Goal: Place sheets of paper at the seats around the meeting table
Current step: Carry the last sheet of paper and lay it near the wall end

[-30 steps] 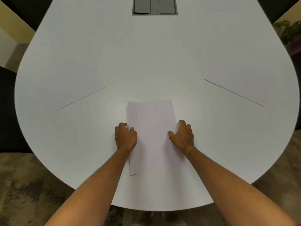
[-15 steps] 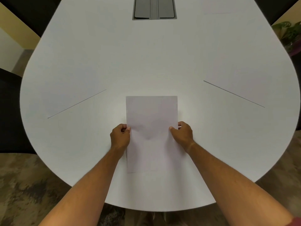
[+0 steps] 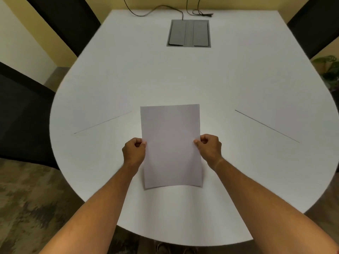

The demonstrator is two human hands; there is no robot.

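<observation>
A white sheet of paper (image 3: pixel 171 143) is held flat above the near rounded end of the white meeting table (image 3: pixel 183 76), its near edge bowed slightly. My left hand (image 3: pixel 134 152) pinches its left edge and my right hand (image 3: pixel 210 149) pinches its right edge, both about halfway along the sheet. I cannot tell whether more than one sheet is in the grip.
A grey cable hatch (image 3: pixel 189 33) is set into the table's middle, with black cables (image 3: pixel 157 10) trailing off the far end. Dark chairs stand at the left (image 3: pixel 23 118), far left (image 3: pixel 66 21) and far right (image 3: pixel 315 22). A potted plant (image 3: pixel 330 74) sits at the right. Patterned carpet (image 3: pixel 27 208) lies below.
Both hands went from pressing on the paper on the table to gripping its side edges and lifting it. The view has tilted up, showing more of the table's far end.
</observation>
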